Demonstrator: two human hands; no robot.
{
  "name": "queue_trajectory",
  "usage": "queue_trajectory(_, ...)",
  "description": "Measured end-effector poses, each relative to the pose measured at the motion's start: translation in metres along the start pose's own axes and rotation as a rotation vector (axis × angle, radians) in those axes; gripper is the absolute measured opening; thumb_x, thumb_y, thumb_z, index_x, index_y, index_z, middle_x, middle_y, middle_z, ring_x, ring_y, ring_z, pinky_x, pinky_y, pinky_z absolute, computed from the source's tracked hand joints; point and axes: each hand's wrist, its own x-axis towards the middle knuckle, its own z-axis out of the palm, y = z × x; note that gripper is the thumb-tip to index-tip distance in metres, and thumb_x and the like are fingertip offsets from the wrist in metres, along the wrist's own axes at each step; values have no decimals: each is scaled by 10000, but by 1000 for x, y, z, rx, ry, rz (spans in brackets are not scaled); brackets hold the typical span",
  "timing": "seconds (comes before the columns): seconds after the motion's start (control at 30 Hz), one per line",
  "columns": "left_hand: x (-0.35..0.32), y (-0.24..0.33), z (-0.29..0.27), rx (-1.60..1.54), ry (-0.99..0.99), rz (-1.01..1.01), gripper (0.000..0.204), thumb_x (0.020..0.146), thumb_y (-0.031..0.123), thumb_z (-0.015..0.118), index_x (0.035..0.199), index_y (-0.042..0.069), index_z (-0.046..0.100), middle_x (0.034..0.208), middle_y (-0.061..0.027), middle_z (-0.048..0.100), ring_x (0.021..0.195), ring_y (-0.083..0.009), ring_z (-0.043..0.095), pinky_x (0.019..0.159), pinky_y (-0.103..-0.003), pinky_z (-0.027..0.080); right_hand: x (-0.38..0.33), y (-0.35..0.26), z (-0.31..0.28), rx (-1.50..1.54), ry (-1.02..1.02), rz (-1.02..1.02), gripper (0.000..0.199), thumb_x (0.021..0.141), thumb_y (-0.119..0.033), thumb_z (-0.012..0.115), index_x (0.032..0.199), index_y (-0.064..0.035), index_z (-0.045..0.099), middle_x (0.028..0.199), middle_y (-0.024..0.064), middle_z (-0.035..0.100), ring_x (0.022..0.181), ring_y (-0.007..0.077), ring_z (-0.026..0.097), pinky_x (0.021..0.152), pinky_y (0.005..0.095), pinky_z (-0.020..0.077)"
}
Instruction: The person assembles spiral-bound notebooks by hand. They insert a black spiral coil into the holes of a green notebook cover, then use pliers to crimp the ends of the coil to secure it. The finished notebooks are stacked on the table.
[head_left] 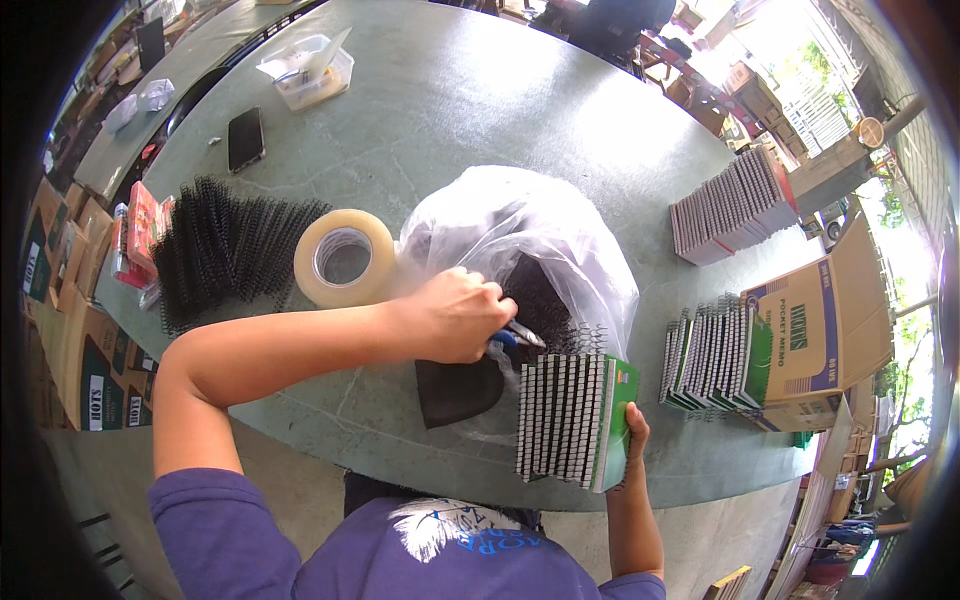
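Note:
My left hand (450,315) is closed around pliers (527,334) with blue handles and silver jaws, held just above a stack of spiral notebooks (560,420). The notebooks have green covers, and their bound edges face up toward me. My right hand (637,440) grips the stack from its right side, the thumb against the green cover; its other fingers are mostly hidden. Loose wire ends stick up at the stack's far edge. Behind it, a clear plastic bag (500,205) holds black wire coils (535,295). A dark flat piece (455,392) lies under my left hand.
To the left are a tape roll (307,270), a heap of black spiral coils (230,240), red packets (142,232), a phone (246,140) and a plastic tub (318,92). On the right, notebooks (705,360) stand beside an open cardboard box (790,325), with another notebook stack (728,208) farther back.

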Motion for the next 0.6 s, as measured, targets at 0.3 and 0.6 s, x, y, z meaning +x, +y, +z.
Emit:
queue_trajectory(0.3, 7, 6, -2, 96, 184, 86, 400, 595, 131, 663, 978, 41, 589, 952, -117, 579, 952, -270, 542, 840, -393, 379, 0, -3, 8, -18, -25, 14, 553, 793, -411, 580, 1103, 47, 552, 936, 163, 655, 735, 226, 666, 648, 334, 575)
queue_trajectory(0.6, 11, 9, -1, 81, 70, 82, 274, 612, 127, 647, 867, 40, 597, 807, -99, 585, 820, -253, 576, 737, -359, 428, -1, -3, 8, -12, 0, 18, 547, 789, -408, 589, 1091, 46, 556, 930, 161, 655, 729, 227, 666, 638, 339, 573)
